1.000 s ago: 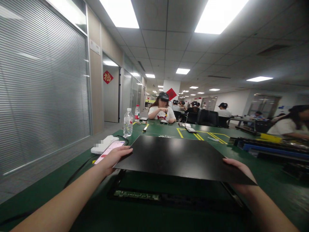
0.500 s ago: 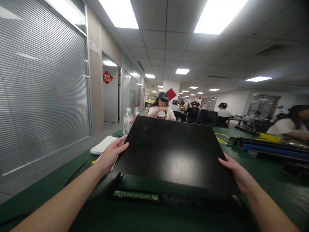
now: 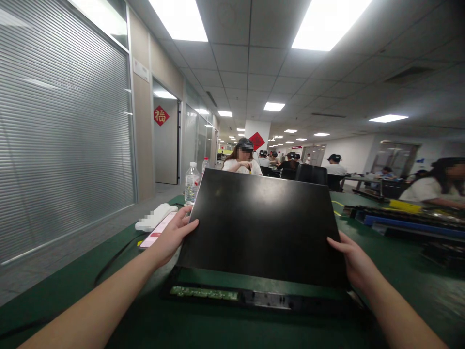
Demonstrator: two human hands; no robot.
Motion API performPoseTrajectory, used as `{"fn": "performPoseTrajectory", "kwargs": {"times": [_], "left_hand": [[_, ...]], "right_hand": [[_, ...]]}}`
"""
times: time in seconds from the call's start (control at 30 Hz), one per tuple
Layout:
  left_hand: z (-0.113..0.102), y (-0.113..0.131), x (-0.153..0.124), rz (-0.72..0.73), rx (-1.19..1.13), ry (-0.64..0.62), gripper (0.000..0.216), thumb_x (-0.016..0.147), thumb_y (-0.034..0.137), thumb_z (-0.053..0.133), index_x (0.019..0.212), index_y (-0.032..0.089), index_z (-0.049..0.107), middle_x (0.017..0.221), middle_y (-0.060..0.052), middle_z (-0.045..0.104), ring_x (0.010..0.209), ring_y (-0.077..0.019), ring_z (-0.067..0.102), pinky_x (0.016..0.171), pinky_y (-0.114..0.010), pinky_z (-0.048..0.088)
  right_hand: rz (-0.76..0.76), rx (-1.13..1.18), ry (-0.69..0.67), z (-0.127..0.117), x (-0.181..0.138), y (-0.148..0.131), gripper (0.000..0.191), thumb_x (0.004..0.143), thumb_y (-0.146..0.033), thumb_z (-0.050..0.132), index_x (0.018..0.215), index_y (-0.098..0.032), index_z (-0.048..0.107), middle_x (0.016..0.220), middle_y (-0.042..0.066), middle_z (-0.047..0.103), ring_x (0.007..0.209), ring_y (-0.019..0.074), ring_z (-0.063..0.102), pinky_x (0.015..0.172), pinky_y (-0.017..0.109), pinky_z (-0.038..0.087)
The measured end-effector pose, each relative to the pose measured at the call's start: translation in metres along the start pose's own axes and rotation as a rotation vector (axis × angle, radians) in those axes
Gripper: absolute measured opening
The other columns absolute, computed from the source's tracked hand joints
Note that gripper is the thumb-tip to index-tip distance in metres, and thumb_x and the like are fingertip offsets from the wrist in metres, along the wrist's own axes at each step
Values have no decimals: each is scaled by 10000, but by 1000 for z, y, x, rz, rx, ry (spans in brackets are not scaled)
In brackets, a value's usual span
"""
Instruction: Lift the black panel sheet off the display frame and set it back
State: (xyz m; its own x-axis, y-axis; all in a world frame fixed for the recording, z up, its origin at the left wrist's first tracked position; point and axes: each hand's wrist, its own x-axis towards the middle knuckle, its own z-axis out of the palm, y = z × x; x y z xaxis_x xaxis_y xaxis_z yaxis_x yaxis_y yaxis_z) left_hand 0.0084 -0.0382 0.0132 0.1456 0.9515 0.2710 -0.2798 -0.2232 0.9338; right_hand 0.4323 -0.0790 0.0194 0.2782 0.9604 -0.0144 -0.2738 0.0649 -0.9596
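I hold a large flat black panel (image 3: 261, 223) by its two side edges, tilted up so its far edge stands high. My left hand (image 3: 173, 236) grips the left edge with the thumb on the front face. My right hand (image 3: 354, 264) grips the lower right edge. Below the panel a black frame (image 3: 254, 296) with a green circuit strip (image 3: 205, 292) lies on the green table (image 3: 90, 286).
A phone (image 3: 157, 233) and a white pack (image 3: 154, 217) lie left of the panel, with a water bottle (image 3: 191, 183) behind them. A person (image 3: 242, 159) sits across the table. Dark trays (image 3: 407, 220) and another person (image 3: 441, 186) are at the right.
The panel went from lying nearly level to tilted steeply up at its far edge, and it now hides the table markings behind it. Both hands kept hold of its edges.
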Motion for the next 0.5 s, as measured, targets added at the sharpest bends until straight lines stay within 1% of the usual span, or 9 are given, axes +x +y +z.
{"fn": "performPoseTrajectory", "kwargs": {"times": [0.13, 0.23, 0.33, 0.4, 0.5], "left_hand": [[0, -9, -1, -98, 15, -38, 402, 727, 316, 665, 1066, 235, 464, 991, -46, 681, 861, -216, 666, 772, -337, 506], [-1, -14, -2, -165, 26, -42, 401, 712, 321, 678, 1031, 220, 456, 970, -53, 680, 855, -228, 670, 787, -364, 509], [0, -15, -4, -253, 66, -61, 474, 677, 341, 709, 1036, 219, 426, 894, -52, 689, 799, -251, 682, 754, -410, 524], [3, -12, -6, -288, 88, -64, 543, 630, 331, 748, 1045, 225, 413, 876, -48, 692, 788, -260, 684, 743, -428, 530], [7, -8, -8, -271, 97, -45, 613, 557, 262, 798, 1037, 229, 417, 955, -62, 687, 900, -267, 662, 783, -409, 527]], "right_hand": [[150, -63, 12, -5, 5, 7, 599, 636, -123, 643, 1200, -282, 517, 819, 35, 722, 729, 251, 676, 654, 384, 538], [234, -127, 4, -9, 9, 13, 605, 636, -144, 647, 1212, -256, 501, 787, 58, 718, 686, 263, 675, 590, 381, 532], [272, -158, -2, -13, 13, 17, 570, 637, -169, 653, 1186, -237, 515, 791, 65, 716, 689, 259, 675, 581, 371, 531], [276, -168, -3, -15, 15, 19, 541, 639, -181, 653, 1163, -235, 528, 794, 64, 715, 691, 254, 675, 581, 367, 531], [290, -170, -3, -15, 15, 20, 529, 646, -180, 640, 1160, -240, 529, 782, 60, 713, 679, 249, 674, 582, 370, 531]]}}
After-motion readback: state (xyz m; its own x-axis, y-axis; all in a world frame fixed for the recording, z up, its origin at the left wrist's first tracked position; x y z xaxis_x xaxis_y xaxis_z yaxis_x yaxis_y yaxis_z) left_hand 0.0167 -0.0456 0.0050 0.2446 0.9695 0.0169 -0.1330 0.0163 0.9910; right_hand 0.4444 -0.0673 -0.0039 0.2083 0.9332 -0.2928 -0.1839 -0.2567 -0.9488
